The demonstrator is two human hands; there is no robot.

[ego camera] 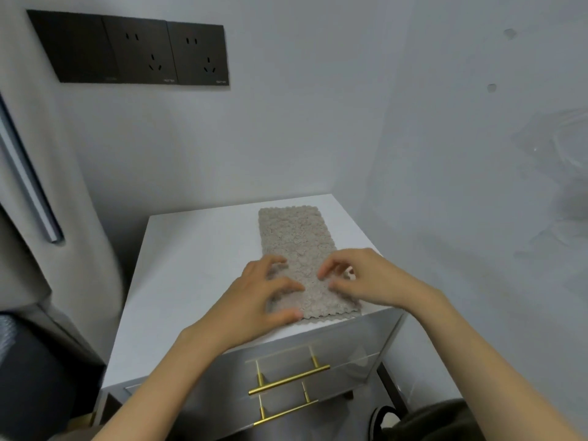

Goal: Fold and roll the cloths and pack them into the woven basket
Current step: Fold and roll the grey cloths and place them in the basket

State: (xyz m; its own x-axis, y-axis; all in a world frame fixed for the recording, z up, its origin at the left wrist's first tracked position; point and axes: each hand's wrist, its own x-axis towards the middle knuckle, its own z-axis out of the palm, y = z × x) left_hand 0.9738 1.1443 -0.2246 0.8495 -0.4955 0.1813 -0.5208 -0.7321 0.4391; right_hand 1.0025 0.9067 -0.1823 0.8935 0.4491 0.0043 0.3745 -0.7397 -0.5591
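A beige fluffy cloth (296,237) lies folded into a long strip on the white cabinet top (191,249), running from the front edge toward the back wall. My left hand (254,297) rests on the cloth's near left side, its curved fingers spread over the fabric and the thumb at the near edge. My right hand (359,278) is on the near right side, fingertips bent down onto the cloth. I cannot tell whether either hand pinches the fabric. No woven basket is in view.
The cabinet stands in a corner, with walls behind and to the right. Its front has drawers with gold bar handles (289,380). Dark wall sockets (133,49) hang at the upper left. A grey curtain (38,186) falls at the left; a dark bag (429,421) sits at the lower right.
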